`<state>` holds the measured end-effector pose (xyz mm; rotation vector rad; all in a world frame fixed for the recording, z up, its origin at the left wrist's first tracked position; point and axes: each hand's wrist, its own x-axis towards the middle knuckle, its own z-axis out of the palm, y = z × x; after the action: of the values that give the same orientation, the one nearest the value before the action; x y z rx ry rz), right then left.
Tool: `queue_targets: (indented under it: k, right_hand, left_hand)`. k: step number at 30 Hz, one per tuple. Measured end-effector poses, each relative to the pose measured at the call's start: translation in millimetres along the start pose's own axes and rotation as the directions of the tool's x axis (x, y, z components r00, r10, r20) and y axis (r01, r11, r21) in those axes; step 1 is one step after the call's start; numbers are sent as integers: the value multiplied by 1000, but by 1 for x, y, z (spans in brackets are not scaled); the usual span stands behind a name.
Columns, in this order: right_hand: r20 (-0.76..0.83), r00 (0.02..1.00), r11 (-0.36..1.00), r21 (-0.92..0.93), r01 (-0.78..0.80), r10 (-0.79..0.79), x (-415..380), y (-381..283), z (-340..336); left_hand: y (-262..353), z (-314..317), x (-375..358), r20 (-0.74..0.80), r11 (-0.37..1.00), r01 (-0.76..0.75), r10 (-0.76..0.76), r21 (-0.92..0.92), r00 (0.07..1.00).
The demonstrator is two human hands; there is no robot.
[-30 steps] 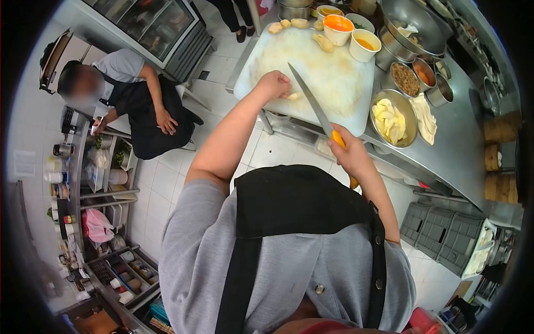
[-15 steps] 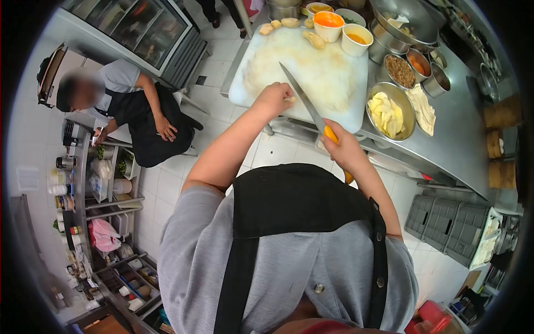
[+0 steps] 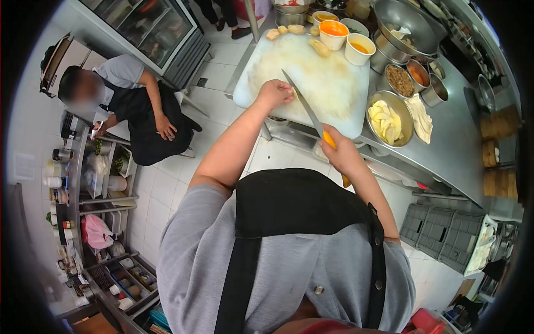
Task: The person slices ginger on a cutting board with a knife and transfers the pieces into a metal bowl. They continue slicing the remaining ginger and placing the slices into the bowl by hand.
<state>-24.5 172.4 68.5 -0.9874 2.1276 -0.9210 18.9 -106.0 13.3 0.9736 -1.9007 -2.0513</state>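
Observation:
My right hand (image 3: 340,150) is wrapped round the yellow handle of a long knife (image 3: 305,103), whose blade points up and left over the white cutting board (image 3: 339,78). At the board's near edge my left hand (image 3: 275,93) is closed, pinching a small pale piece (image 3: 293,93) beside the blade. Several pale yellow knobbly pieces (image 3: 318,48) lie along the board's far side. To the right of the board stands a metal bowl (image 3: 409,139) holding pale yellow slices (image 3: 385,121).
Tubs of orange sauce (image 3: 334,29) and yellow liquid (image 3: 360,48) stand at the board's far right. Metal pots and a bowl of brown mince (image 3: 399,80) crowd the counter (image 3: 439,161). A co-worker (image 3: 139,106) sits at left. Grey crates (image 3: 442,231) stand lower right.
The view has shifted slightly. Both hands keep nearly the same places, the left still pinching the piece and the right still holding the knife.

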Motion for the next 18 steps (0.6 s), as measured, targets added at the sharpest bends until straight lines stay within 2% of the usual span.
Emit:
queue_targets:
  k: [9,10,12,15,18]
  right_hand:
    - [-36,999,999,14,40,-39,0,0,3]
    - [-47,998,999,20,49,-48,2,5,6]
    - [-58,997,998,30,56,-54,1,8,7]
    - [-57,997,998,32,53,-51,2,8,7]
    - [-58,997,999,22,43,-41,1,9,10]
  left_hand:
    - [-1,7,2,-53,992,-76,82,105,995]
    - [-1,8,1,-81,931,-184,219,315,972]
    - [-3,10,-5,-47,656,-324,482,682,875]
    - [-7,11,-14,-5,568,-451,625,689,781]
    - [-13,9,-19,24,545,-560,702,624,711]
